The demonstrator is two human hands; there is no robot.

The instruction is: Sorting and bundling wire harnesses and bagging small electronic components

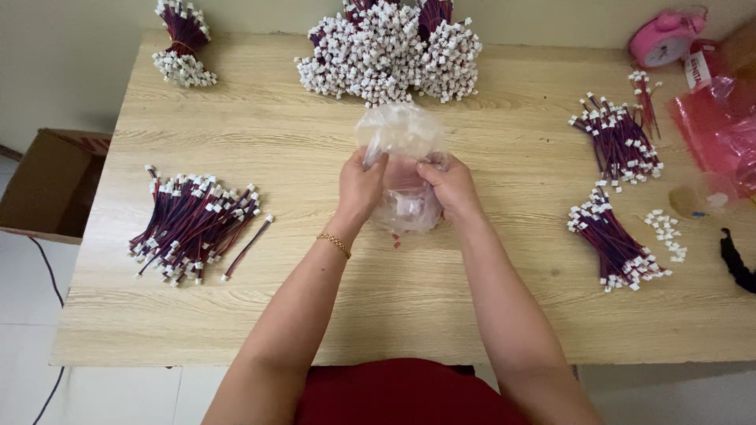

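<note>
Both my hands grip a clear plastic bag (400, 134) over the middle of a light wooden table (409, 307). My left hand (361, 187), with a gold bracelet on the wrist, pinches the bag's left side. On the bag's right side sits my right hand (452, 187). Small white connector pieces show through the bag's lower part, between my hands.
Bundles of dark red wires with white connectors lie around: a loose heap at left (193, 227), a big pile at the back (390, 49), one far left back (183, 43), two at right (618, 142) (616, 248). Pink clock (661, 38), red bag (720, 126), cardboard box (47, 185).
</note>
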